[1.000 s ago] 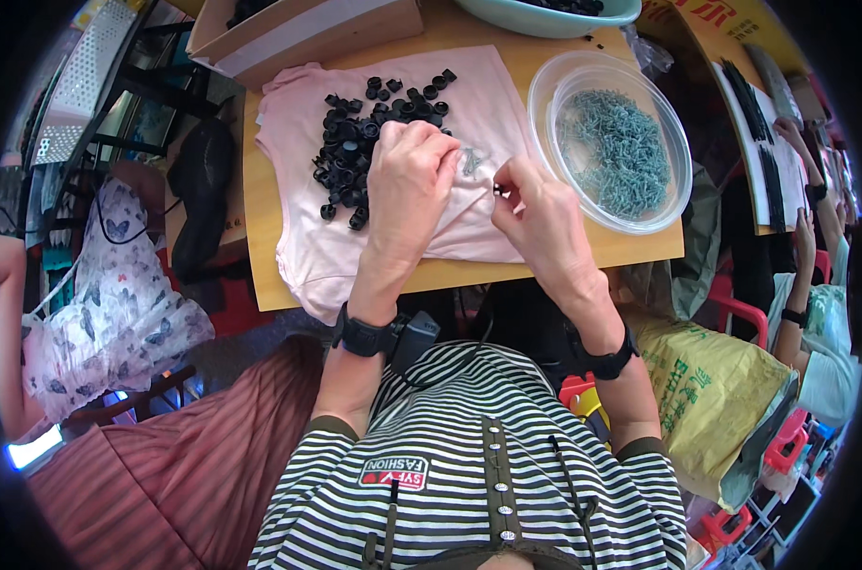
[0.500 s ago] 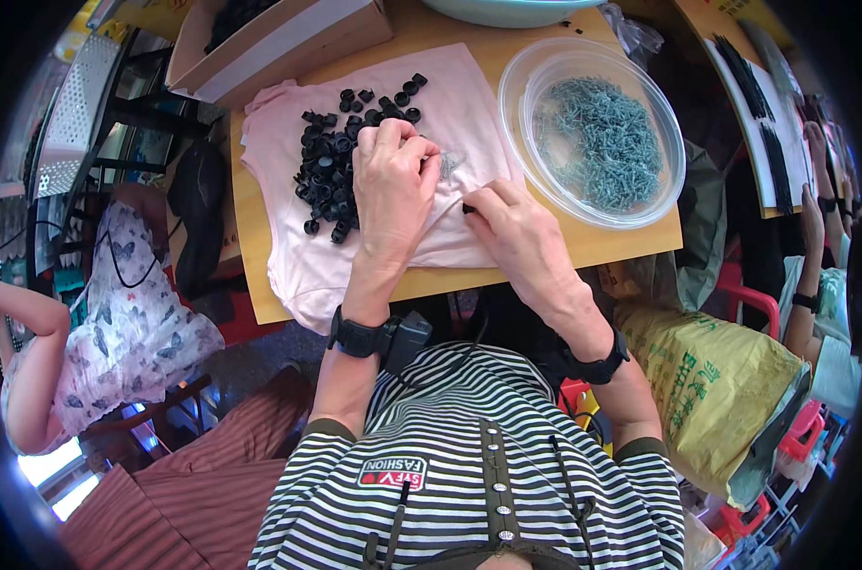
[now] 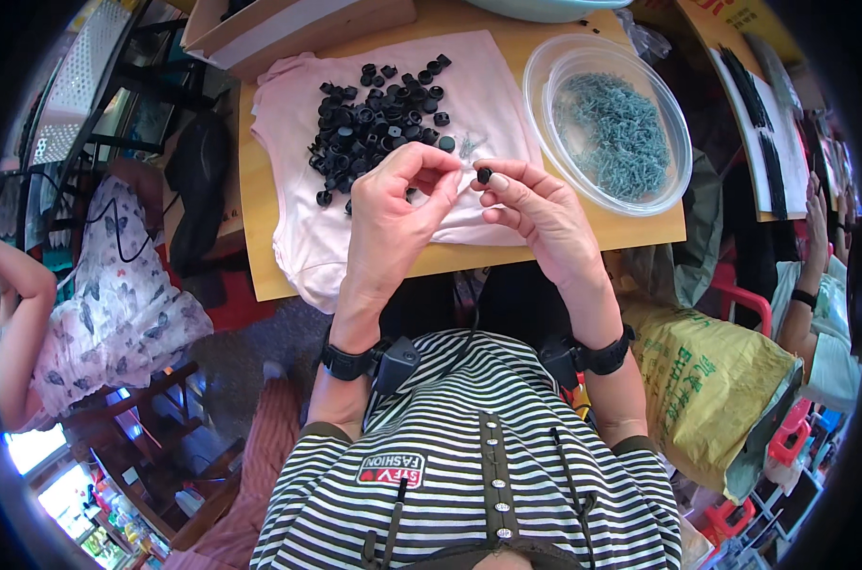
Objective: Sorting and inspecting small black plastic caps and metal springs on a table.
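Note:
Between thumb and fingertips, my right hand [image 3: 543, 204] pinches a small round black plastic cap [image 3: 484, 175]. My left hand [image 3: 402, 199] is closed in a pinch just left of the cap; what its fingertips hold, if anything, is too small to make out. Both hands are above the near part of a pale pink cloth [image 3: 293, 171]. Beyond my left hand lies a heap of similar black caps [image 3: 359, 128], some facing up and some on their sides. A few thin grey screws [image 3: 471, 145] rest on the cloth beyond my fingertips.
On the wooden table [image 3: 260, 256], a round clear plastic tub [image 3: 680, 180] at the right holds many small grey screws [image 3: 621, 133]. A cardboard box [image 3: 307, 28] and a pale green basin [image 3: 545, 8] stand behind. A yellow sack [image 3: 706, 380] is at the right; people sit on both sides.
My left hand has drawn back from the cap heap and small screws toward my right hand. My right hand has turned and lifted the black cap, bringing it close to my left fingertips.

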A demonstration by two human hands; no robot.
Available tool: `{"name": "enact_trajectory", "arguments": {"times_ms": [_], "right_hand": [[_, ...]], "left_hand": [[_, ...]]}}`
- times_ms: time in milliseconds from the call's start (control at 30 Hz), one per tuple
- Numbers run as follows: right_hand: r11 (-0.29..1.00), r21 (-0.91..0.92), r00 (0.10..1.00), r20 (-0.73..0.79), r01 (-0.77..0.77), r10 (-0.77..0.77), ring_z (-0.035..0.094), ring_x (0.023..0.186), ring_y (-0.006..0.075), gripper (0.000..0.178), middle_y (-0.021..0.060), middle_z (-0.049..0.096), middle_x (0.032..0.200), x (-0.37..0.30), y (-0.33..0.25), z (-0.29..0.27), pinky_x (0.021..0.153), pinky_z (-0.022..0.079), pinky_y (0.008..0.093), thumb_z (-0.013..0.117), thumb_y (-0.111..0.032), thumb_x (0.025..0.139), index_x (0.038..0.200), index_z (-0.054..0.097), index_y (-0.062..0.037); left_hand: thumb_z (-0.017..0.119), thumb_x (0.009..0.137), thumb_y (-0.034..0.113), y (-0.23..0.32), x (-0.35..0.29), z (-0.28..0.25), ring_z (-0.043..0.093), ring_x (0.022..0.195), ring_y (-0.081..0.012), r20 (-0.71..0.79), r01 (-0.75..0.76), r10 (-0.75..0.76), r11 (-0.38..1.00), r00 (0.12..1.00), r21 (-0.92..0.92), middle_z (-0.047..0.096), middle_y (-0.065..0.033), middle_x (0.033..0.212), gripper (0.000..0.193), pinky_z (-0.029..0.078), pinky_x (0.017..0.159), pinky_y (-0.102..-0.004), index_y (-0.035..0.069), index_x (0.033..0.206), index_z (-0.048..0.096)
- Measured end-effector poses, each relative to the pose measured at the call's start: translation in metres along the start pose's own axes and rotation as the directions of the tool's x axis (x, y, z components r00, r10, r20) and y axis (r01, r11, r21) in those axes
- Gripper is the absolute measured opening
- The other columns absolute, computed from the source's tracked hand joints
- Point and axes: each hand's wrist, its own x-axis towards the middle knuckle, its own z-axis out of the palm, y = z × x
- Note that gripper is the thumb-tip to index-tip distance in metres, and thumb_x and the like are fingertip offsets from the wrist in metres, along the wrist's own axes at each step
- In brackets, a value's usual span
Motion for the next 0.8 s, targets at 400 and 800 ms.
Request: {"name": "enact_trajectory", "arguments": {"times_ms": [400,800], "right_hand": [[0.986,0.142,0.996,0.034,-0.083,0.079,0.063,0.08,0.0082,0.024,0.0057,0.066,0.092,-0.003,0.005,0.002,0.072,0.055,0.0203,0.063,-0.012,0.09,0.111,0.062,-0.0003],[0.999,0.033,0.999,0.034,-0.022,0.021,0.062,0.077,0.0086,0.019,0.0042,0.065,0.09,-0.011,0.008,0.001,0.072,0.054,0.0227,0.064,-0.012,0.089,0.103,0.064,0.0001]], "left_hand": [[0.065,0.079,-0.005,0.021,-0.01,-0.004,0.058,0.069,-0.0087,-0.008,-0.147,0.148,0.985,0.989,0.09,0.063,-0.0045,0.083,0.01,0.047,0.064,-0.0209,-0.001,0.088,0.065],[0.066,0.074,-0.006,0.023,-0.011,0.001,0.063,0.07,-0.0141,0.107,-0.231,0.213,0.952,0.971,0.201,0.063,-0.0071,0.081,0.015,0.05,0.063,-0.024,0.0,0.087,0.063]]}}
